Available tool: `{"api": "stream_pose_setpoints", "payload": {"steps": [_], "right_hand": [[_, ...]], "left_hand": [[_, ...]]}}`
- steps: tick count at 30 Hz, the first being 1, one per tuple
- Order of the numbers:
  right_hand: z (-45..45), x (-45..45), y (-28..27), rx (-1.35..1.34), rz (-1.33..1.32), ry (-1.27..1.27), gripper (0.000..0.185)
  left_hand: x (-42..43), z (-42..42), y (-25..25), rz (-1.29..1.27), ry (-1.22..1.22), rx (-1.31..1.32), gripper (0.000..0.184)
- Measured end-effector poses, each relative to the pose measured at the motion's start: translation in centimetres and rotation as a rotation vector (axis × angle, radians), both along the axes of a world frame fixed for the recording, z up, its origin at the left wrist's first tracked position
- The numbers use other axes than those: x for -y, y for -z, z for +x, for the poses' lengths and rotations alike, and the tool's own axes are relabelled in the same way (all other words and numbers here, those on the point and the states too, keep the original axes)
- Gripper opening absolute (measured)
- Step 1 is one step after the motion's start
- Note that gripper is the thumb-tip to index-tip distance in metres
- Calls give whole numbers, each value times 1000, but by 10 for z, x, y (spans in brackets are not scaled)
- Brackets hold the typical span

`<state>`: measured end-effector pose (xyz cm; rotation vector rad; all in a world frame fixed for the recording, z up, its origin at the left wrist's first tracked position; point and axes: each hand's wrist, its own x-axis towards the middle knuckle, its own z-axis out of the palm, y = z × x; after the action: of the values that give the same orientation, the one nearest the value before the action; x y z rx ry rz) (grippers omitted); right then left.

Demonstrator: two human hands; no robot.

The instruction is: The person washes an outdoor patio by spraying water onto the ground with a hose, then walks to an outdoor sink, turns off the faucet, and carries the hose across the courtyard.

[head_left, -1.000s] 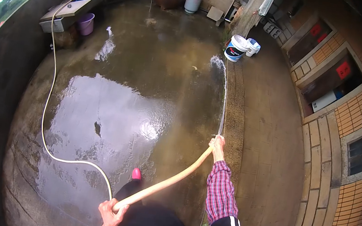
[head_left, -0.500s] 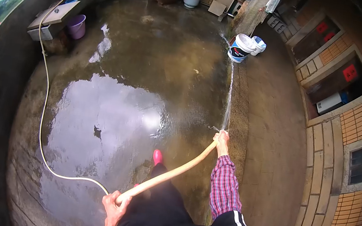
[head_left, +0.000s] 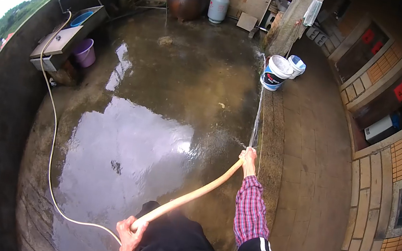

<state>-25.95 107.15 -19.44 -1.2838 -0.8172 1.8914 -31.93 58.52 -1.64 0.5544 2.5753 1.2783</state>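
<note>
One hose [head_left: 191, 194], strung between two hands; left hand [head_left: 129, 234] and right hand [head_left: 249, 160] both have fingers clamped round it. Long axis runs forward-right from left fingers; end at right fingers points forward, water jet [head_left: 258, 110] ahead. Two white buckets [head_left: 276, 73] beyond right fingers, one purple bucket [head_left: 85, 53] ahead-left of left fingers.

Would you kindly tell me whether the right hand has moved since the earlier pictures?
Yes, forward: judged against the pillar, the right hand, gripping the hose, is now nearer the pillar's base.
</note>
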Motion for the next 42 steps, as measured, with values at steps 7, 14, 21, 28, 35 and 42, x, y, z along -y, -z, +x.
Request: {"api": "stream_pose_setpoints", "payload": {"steps": [7, 14, 21, 28, 35, 42], "right_hand": [[-56, -52, 5, -40, 2, 55, 7], [-109, -109, -9, -40, 32, 23, 11], [-162, -162, -14, -24, 56, 38, 12], [-188, -189, -7, -32, 14, 24, 12], [-209, -231, 4, -59, -23, 73, 11], [-236, -298, 25, -57, -101, 6, 3]], "left_hand": [[-55, -48, 4, 116, -30, 32, 36], [-112, -126, 16, 129, 0, 70, 34], [-165, -196, 5, 120, 24, 42, 36], [-191, -217, 12, 103, -20, 148, 39], [-239, -233, 3, 27, -17, 172, 34], [-306, -237, 4, -43, -99, 183, 33]]}}
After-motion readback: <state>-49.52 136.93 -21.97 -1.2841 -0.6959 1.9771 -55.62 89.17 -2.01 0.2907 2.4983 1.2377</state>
